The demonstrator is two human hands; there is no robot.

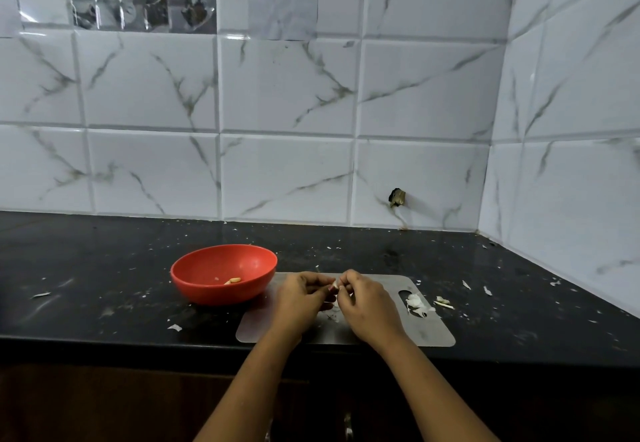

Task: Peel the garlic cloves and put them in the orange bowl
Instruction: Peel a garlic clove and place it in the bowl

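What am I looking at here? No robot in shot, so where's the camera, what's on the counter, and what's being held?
There is no machine. A person works with bare hands, and the single picture comes from a wide-angle camera worn on the head, looking forward and down. The left hand and right hand meet over a grey metal board lying on the black counter. Their fingers pinch a small pale garlic clove between them, apparently peeling it. Just left of the board stands the orange bowl, with one peeled clove in it. Loose white skins lie at the board's right end, around its handle hole, and small flecks are scattered over the counter. Behind is a tiled wall.
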